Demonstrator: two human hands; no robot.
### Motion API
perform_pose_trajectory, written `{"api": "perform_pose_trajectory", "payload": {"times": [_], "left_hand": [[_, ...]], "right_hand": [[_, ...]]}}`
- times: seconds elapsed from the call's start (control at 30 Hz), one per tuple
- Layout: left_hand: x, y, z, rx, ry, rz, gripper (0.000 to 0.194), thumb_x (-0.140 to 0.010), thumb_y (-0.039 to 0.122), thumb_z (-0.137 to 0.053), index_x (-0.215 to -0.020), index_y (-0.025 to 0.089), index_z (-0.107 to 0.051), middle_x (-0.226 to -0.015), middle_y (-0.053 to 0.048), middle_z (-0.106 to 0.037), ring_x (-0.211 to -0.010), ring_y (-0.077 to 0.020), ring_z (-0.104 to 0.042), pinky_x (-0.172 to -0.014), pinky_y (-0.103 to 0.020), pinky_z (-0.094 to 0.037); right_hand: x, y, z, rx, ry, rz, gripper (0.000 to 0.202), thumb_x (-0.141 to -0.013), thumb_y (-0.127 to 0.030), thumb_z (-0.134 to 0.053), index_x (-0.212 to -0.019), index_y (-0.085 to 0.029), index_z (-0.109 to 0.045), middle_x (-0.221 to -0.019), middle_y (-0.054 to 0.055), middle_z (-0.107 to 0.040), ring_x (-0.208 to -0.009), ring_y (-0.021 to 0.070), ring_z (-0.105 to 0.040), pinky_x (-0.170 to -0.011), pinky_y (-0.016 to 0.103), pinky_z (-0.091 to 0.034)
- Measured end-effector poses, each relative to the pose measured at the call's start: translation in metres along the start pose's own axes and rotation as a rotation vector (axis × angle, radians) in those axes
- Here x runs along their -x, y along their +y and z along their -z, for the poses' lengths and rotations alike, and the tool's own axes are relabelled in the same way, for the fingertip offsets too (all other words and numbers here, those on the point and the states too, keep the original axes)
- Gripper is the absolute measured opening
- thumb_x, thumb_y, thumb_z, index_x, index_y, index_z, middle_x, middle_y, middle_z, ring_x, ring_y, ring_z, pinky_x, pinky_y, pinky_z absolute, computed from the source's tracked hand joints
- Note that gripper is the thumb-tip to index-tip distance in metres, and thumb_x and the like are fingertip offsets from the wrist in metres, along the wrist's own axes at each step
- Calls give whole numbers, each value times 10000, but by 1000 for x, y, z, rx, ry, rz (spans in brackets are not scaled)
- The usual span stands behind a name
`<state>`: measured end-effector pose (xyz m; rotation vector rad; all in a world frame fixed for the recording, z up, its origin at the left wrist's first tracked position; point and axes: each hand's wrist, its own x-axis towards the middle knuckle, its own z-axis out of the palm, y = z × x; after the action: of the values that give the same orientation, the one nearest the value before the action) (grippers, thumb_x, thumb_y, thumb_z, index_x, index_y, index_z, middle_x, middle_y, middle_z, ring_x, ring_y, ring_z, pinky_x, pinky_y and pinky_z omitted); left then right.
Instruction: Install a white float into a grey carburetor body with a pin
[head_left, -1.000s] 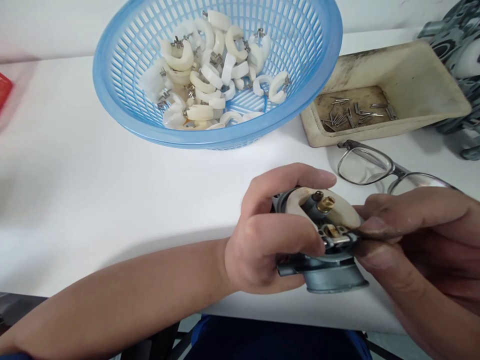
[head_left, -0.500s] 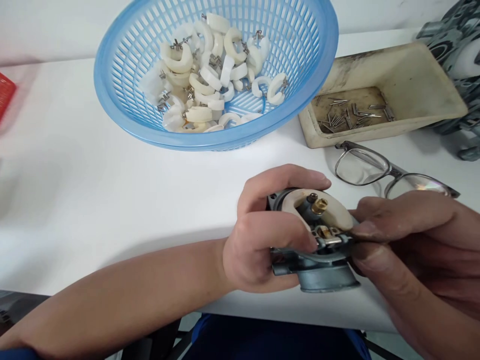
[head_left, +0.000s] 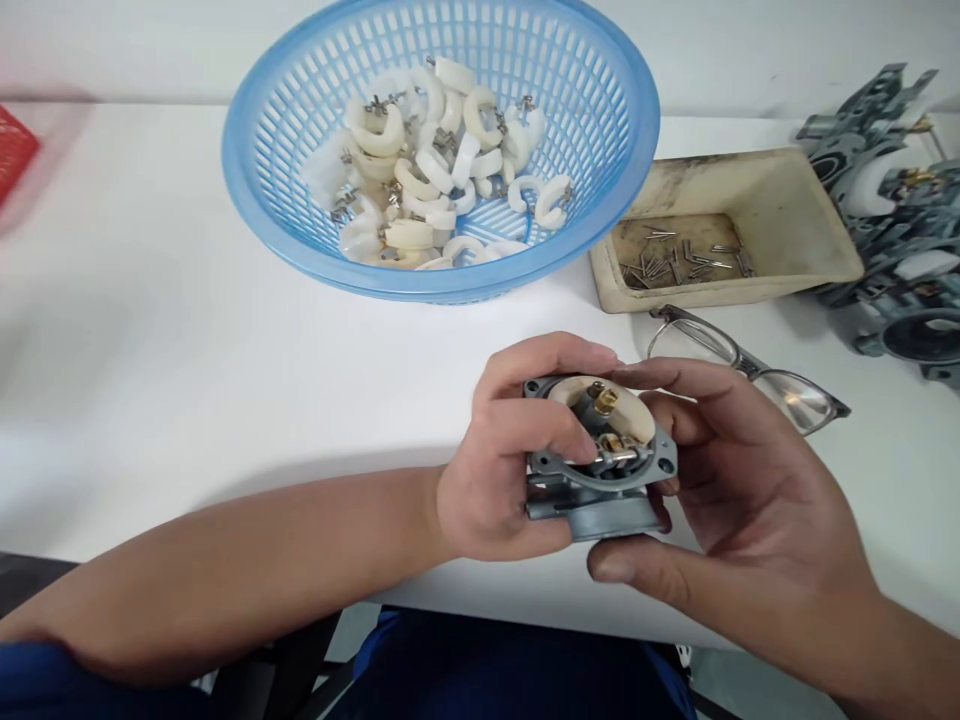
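The left hand [head_left: 499, 470] grips the grey metal carburetor body [head_left: 600, 480] from its 9 o'clock side, fingers closed around it. The right hand [head_left: 720, 490] cups it from 3 o'clock, probably to steady the white float [head_left: 626, 415] facing up. The blue basket [head_left: 300, 240] of white floats lies at 11 o'clock, the pin tray [head_left: 780, 215] at 1 o'clock, near the glasses [head_left: 750, 365].

- We see a grey metal carburettor body [head_left: 600, 490] between the left hand [head_left: 502, 470] and the right hand [head_left: 727, 500], with a cream float [head_left: 626, 410] and a brass jet [head_left: 604, 400] on top.
- Beyond the hands, we see a light blue slotted basket [head_left: 300, 210] of white and cream floats [head_left: 420, 170].
- Past the right hand, we note a stained beige tray [head_left: 795, 200] of silvery pins [head_left: 675, 260], and grey-rimmed glasses [head_left: 742, 365].
- The worktop [head_left: 150, 330] is white.
- Below the hands, we see blue clothing [head_left: 525, 670].
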<state>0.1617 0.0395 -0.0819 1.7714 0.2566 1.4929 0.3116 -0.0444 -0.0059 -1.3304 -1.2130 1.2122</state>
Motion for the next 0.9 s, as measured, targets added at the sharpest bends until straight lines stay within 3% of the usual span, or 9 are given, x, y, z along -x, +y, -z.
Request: {"api": "perform_pose_trajectory", "payload": {"times": [0.13, 0.3, 0.43, 0.57, 0.67, 0.77, 0.9], "left_hand": [[-1, -1, 2, 41, 4, -72, 341, -938, 407, -700, -1149, 254, -479, -1393, -80, -502, -1240, -243, -677, -950, -395, -696], [-5, 4, 5, 33, -60, -28, 397, -908, 383, -753, -1157, 257, -471, -1385, -82, -473, -1231, -236, -669, -993, -402, -682], [-4, 8, 4, -29, -64, -8, 424, -862, 342, -788, -1142, 246, -485, -1415, -108, -457, -1305, -291, -618, -1052, -471, -643], [-3, 5, 5, -92, -64, -38, 492, -804, 239, -804, -1169, 242, -473, -1453, -131, -426, -1314, -287, -605, -1095, -463, -612], [-5, 2, 5, -80, -81, -129, 444, -814, 232, -757, -1149, 237, -466, -1430, -127, -442, -1247, -266, -638, -1063, -426, -623], [-9, 1, 3, -43, -62, -273, 277, -891, 294, -685, -1057, 243, -469, -1362, -92, -496, -1172, -218, -654, -999, -353, -635], [-12, 4, 1, -101, -41, -366, 208, -967, 402, -629, -988, 254, -483, -1277, -58, -555, -1183, -191, -635, -959, -291, -621]], "right_hand": [[0, 1, 0, 63, 12, 14, 706, -725, -356, -956, -1330, -387, -594, -873, -28, -635, -657, 131, -550, -551, 241, -541], [-1, 5, 1, 106, 28, 58, 684, -736, -368, -946, -1328, -391, -604, -891, -17, -636, -671, 131, -553, -541, 213, -538], [-1, 13, 6, 101, -31, 104, 630, -847, -360, -850, -1418, -393, -586, -1001, 30, -650, -691, 142, -589, -553, 218, -585], [-4, 16, 12, 95, -75, 145, 564, -910, -358, -765, -1445, -393, -590, -927, 26, -632, -693, 154, -630, -607, 224, -639], [-5, 13, 13, 111, -98, 188, 535, -890, -343, -767, -1396, -429, -616, -857, 4, -617, -626, 148, -614, -556, 214, -625], [2, 16, 11, 118, -63, 234, 563, -844, -323, -800, -1374, -398, -626, -837, 7, -631, -621, 160, -614, -553, 225, -618], [12, 27, 12, 201, -50, 310, 629, -809, -341, -836, -1389, -336, -592, -1008, 50, -722, -800, 223, -722, -639, 261, -648]]}}
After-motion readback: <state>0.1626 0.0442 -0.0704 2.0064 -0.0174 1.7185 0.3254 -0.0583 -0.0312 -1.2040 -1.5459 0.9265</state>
